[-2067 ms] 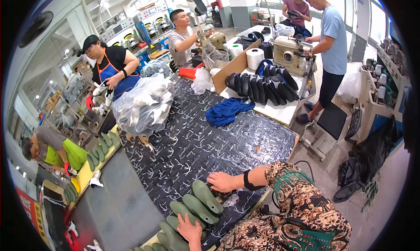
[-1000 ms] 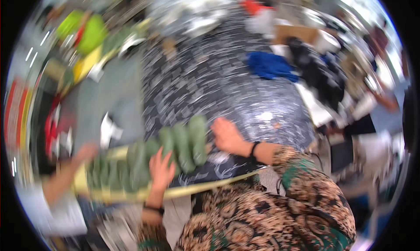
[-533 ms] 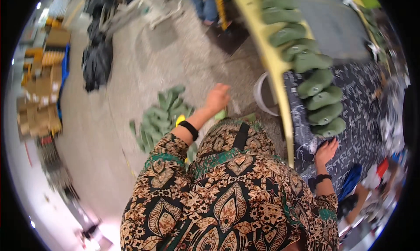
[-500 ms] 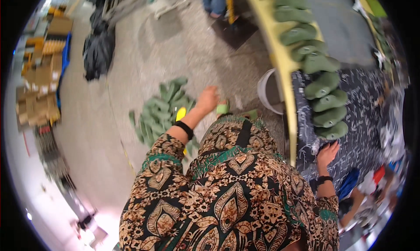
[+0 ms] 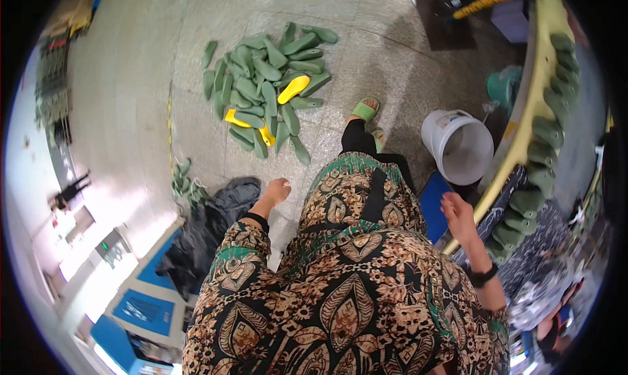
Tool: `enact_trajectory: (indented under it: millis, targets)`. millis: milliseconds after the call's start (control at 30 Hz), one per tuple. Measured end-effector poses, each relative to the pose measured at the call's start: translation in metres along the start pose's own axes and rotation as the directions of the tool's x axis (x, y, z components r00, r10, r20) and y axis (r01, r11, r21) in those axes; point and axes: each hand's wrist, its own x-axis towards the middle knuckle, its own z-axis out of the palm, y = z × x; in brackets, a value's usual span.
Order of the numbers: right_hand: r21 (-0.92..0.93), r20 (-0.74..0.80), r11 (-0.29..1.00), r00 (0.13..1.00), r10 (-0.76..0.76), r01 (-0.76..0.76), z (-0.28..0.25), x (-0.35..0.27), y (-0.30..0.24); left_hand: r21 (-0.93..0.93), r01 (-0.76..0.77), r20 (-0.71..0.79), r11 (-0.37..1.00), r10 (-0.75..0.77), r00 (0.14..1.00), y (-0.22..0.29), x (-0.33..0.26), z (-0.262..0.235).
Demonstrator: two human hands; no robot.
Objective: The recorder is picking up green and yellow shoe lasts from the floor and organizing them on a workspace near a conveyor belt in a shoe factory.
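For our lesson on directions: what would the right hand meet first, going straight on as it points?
The right hand would probably meet the white bucket, though depth is unclear and it might pass above.

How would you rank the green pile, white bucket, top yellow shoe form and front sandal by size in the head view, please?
Largest: green pile
Next: white bucket
Smallest: top yellow shoe form and front sandal, too alike to rank

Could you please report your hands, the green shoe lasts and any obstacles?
Left hand and right hand apparently empty. Green shoe lasts piled on floor, row of lasts along table edge. Possible obstacle: white bucket by table edge.
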Motion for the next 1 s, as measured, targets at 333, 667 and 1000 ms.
enact_trajectory:
  millis: [333,667,1000]
  targets:
    - [-0.475,0.282,0.796,0.922,-0.267,0.376,0.097,0.176,-0.056,-0.656,0.228,0.090,0.720,-0.224,0.970,-0.066,-0.027,0.106]
    - [-0.582,0.393,0.736,0.912,-0.119,0.347,0.201,0.289,-0.041,-0.624,0.014,-0.098,0.781,-0.095,0.991,-0.074,0.107,0.053]
    - [-0.650,0.542,0.494,0.808,-0.233,0.578,0.412,0.522,-0.025,-0.713,-0.134,-0.199,0.689,-0.015,0.980,-0.106,0.376,0.071]
